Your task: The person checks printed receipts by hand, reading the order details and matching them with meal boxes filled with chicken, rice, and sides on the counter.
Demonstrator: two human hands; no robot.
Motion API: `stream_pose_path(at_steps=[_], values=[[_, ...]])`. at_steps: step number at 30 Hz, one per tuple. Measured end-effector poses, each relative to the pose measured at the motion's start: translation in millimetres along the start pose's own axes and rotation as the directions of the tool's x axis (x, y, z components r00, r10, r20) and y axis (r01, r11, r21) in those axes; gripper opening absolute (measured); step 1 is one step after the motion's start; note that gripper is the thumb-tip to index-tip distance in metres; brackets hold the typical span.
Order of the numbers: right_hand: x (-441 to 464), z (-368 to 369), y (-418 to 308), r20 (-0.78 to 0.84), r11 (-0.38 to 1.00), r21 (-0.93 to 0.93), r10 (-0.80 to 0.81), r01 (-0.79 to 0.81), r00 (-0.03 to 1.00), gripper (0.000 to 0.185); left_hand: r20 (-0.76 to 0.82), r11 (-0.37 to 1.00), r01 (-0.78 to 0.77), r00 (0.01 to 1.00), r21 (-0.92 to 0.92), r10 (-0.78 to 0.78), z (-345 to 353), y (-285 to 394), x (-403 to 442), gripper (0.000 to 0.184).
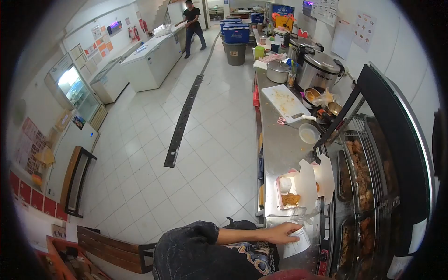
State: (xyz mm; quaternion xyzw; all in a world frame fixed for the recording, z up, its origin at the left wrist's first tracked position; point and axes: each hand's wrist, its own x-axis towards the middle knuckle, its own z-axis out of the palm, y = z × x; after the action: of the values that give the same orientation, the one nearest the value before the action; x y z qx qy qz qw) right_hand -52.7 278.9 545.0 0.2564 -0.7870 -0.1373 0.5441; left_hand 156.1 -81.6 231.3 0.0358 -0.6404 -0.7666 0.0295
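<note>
My left hand (283,233) reaches in from the lower left, its fingers closed on a white paper slip (297,242) with print on it. The slip is over the near end of the steel counter (280,161). Just beyond it stands an open box (285,179) with a white round portion and a golden-brown fried piece inside. The box's raised lid flaps stand on its right side. My right hand is out of view.
Trays of fried food (358,177) fill a glass-fronted warmer at right. Farther along the counter are a cutting board (285,103), red-handled scissors, a clear bowl (309,133) and cookers (317,70). A wooden bench (112,249) is lower left. Another person (192,25) stands by a white freezer (154,60).
</note>
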Motion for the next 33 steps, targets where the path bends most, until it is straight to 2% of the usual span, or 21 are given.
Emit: stream_pose_path(at_steps=[7, 17, 20, 23, 26, 29, 33], values=[[1.8, -0.4, -5.1, -0.042, 1.0, 0.006, 0.002, -0.002, 0.999, 0.067, -0.016, 0.992, -0.087, 0.996, -0.088, 0.086, 3.9, -22.5, 0.5, 0.034], [-1.2, 2.9, 0.5, -0.076, 0.999, -0.002, -0.039, 0.039, 0.996, 0.067, -0.022, 0.998, 0.044, 0.999, 0.039, -0.043, 3.6, 9.8, -13.5, 0.037], [1.5, -1.5, -3.5, -0.052, 1.0, -0.012, -0.023, 0.022, 0.998, 0.067, -0.034, 0.998, -0.058, 0.998, -0.001, 0.058, 8.6, -7.5, -8.8, 0.033], [11.6, -6.6, -6.1, -0.135, 0.984, -0.147, -0.121, 0.101, 0.983, 0.061, -0.069, 0.993, -0.105, 0.992, -0.044, 0.102, 14.6, -7.3, -10.2, 0.028], [9.6, -0.1, -1.0, -0.177, 0.987, -0.111, -0.133, 0.114, 0.975, 0.061, -0.052, 0.997, -0.082, 0.995, 0.002, 0.082, 15.1, -4.0, -11.1, 0.025], [8.6, -0.7, -2.0, -0.165, 0.983, -0.153, -0.126, 0.101, 0.978, 0.061, -0.048, 0.997, -0.045, 0.998, 0.059, 0.048, 15.9, 3.4, -14.4, 0.026], [8.3, 1.3, 1.8, -0.163, 0.976, -0.177, -0.154, 0.125, 0.974, 0.063, -0.085, 0.993, -0.101, 0.991, 0.057, 0.106, 22.6, -8.2, -14.1, 0.028]])
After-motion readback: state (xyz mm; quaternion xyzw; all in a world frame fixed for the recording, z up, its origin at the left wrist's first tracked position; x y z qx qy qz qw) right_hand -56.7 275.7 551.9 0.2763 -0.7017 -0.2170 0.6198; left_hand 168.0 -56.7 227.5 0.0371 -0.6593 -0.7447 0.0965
